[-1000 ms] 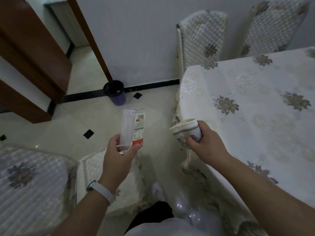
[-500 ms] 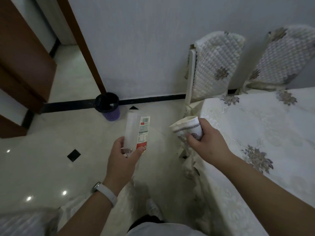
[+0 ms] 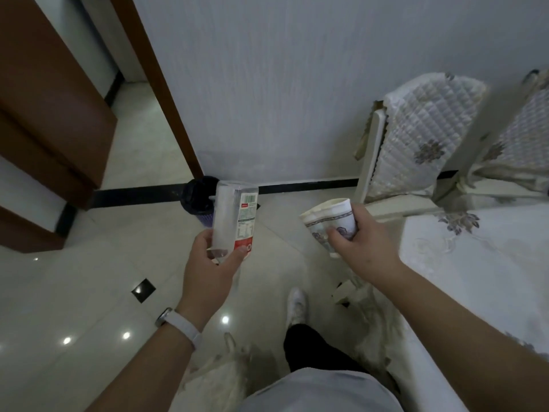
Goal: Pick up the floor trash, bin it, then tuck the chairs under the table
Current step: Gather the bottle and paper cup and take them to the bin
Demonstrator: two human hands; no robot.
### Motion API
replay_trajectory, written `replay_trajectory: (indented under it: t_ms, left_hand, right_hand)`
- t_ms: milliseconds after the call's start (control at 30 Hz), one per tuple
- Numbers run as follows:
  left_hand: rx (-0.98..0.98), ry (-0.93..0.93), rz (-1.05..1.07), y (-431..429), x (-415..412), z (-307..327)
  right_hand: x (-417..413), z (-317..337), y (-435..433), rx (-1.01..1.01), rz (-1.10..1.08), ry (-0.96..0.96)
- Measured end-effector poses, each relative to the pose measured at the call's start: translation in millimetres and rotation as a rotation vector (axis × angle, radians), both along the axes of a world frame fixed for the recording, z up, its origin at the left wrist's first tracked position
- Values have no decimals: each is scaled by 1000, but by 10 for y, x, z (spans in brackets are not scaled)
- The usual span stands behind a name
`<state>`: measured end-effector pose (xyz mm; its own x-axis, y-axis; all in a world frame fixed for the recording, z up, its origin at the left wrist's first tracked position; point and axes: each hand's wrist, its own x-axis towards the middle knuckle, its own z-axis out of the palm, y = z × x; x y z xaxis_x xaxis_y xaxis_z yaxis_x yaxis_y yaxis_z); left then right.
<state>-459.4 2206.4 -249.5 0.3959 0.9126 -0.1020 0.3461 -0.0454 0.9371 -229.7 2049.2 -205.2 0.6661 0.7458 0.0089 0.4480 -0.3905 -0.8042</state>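
clear bottle [image 3: 234,217] red-white label, purple bin [image 3: 199,203], floral tablecloth [image 3: 481,263]

I see the left hand [image 3: 208,264] gripping a clear bottle [image 3: 234,215] by its lower end, upright, in front of the dark bin [image 3: 194,196] by the wall. The right hand [image 3: 364,243] holds a crumpled cup [image 3: 328,221] near the table [image 3: 475,278] corner. A quilted chair [image 3: 416,138] stands at the table's far edge.

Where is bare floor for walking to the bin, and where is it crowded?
Free: pale tiled floor between the brown wooden door and white-clothed table, straight to the black-lined purple bin. Crowded: right side, where quilted-cover chairs stand by the table.
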Motion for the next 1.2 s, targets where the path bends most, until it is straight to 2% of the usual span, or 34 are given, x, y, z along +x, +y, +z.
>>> replay_trajectory:
  t_ms: [333, 500, 767, 967, 1200]
  left_hand:
    - [60, 86, 135, 1582, 489, 232]
    - [66, 90, 243, 2202, 706, 387]
    - [13, 104, 320, 2903, 654, 321]
    - [-36, 117, 297, 3661, 531, 64]
    - [-52, 58, 115, 4948, 558, -180]
  right_hand:
    - [746, -62, 2013, 52, 109, 64]
    - [1002, 34, 2952, 36, 234, -14]
    - [1039, -20, 3889, -33, 361, 35]
    - [919, -214, 4431, -123, 341, 52]
    - [751, -251, 5305, -226, 173, 12]
